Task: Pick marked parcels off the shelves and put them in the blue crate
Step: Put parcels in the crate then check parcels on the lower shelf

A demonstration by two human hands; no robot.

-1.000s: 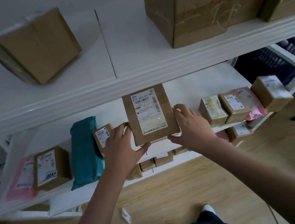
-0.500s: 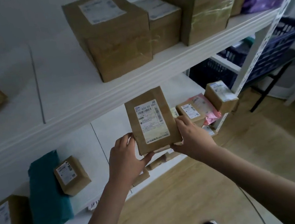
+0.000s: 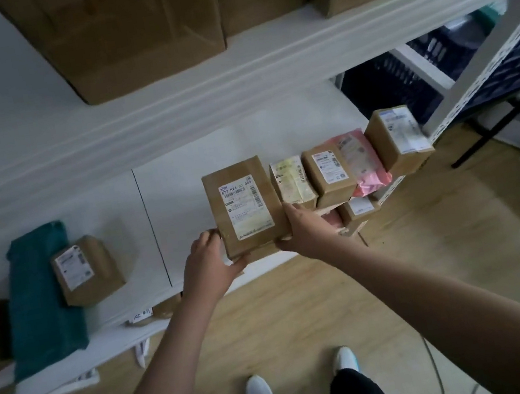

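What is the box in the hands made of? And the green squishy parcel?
The held box looks like plain brown cardboard, matte, with a white paper label. The teal parcel looks like a soft plastic mailer bag: it's wrinkled and slightly shiny, though that's a guess.

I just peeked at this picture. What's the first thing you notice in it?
A brown parcel with a white label sits in the middle, held by the left hand and the right hand at its lower corners. Right of it, small parcels line the shelf edge, and a teal bag lies far left. The blue crate shows behind the shelf post, upper right.
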